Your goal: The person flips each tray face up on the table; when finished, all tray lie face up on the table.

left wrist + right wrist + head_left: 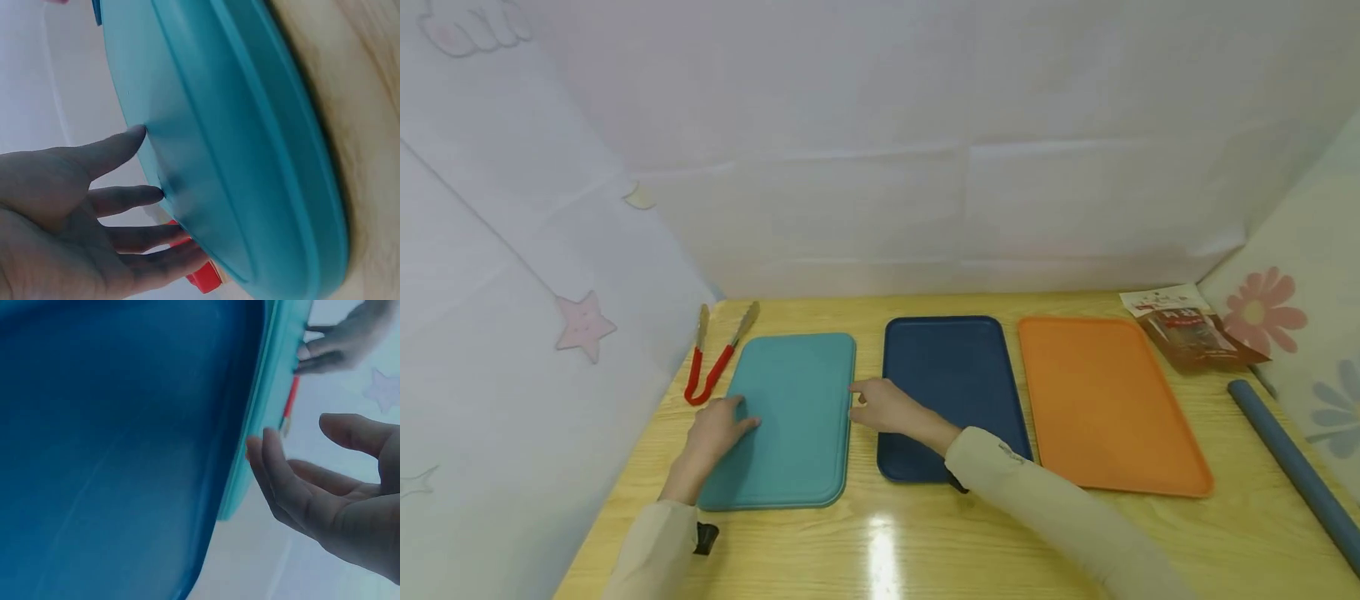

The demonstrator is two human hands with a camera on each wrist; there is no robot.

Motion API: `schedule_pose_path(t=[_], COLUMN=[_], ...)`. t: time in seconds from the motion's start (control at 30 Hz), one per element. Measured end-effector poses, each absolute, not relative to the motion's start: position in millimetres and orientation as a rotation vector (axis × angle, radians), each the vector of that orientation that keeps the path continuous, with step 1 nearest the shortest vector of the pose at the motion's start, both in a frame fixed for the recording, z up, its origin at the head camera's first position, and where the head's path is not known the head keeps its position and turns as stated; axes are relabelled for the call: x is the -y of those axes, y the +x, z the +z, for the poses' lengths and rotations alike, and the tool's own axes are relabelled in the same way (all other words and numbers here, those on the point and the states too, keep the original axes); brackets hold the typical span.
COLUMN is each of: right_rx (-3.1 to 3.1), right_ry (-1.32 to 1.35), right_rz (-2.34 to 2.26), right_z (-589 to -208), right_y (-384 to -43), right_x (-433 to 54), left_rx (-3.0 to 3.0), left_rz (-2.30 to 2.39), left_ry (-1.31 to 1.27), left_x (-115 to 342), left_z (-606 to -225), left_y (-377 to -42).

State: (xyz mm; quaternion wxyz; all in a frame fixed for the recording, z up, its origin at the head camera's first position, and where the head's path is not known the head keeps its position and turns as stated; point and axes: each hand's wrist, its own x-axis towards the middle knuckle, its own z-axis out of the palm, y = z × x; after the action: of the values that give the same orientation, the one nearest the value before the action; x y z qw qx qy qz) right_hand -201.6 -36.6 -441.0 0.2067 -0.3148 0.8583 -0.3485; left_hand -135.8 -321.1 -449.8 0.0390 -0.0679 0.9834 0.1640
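Note:
A teal rectangular tray or lid [793,417] with a rounded raised edge lies flat on the table. My left hand [713,429] rests its fingertips on its left part; in the left wrist view the fingers [125,199] are spread and touch the smooth teal surface [194,131]. Beside its right edge is my right hand [887,406], reaching across the navy blue tray [951,367]. Thumb and fingers of the right hand [337,500] are loosely bent and apart, with nothing between them. Whether its fingertips touch the teal edge I cannot tell.
Red-handled tongs [703,387] lie left of the teal piece. An orange tray [1101,408] sits right of the navy one. At the far right are a brown snack-like bag [1195,329] and a grey-blue rod [1292,458]. White patterned cloth [850,208] walls the table's back and sides.

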Motion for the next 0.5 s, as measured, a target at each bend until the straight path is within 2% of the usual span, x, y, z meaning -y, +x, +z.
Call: schedule_pose_path(t=[0.2, 0.5], right_rx=[-2.407, -2.383], right_ry=[-0.791, -0.747], right_rz=[-0.898, -0.867], right_z=[-451.7, -449.9], right_y=[-209.9, -209.0], right_x=[60.5, 71.3], left_rx=[-3.012, -3.007], left_rz=[0.533, 0.649], left_ry=[-0.128, -0.112], left_x=[326.2, 336.2], left_z=[-450.3, -454.7], left_y=[-139.3, -148.6])
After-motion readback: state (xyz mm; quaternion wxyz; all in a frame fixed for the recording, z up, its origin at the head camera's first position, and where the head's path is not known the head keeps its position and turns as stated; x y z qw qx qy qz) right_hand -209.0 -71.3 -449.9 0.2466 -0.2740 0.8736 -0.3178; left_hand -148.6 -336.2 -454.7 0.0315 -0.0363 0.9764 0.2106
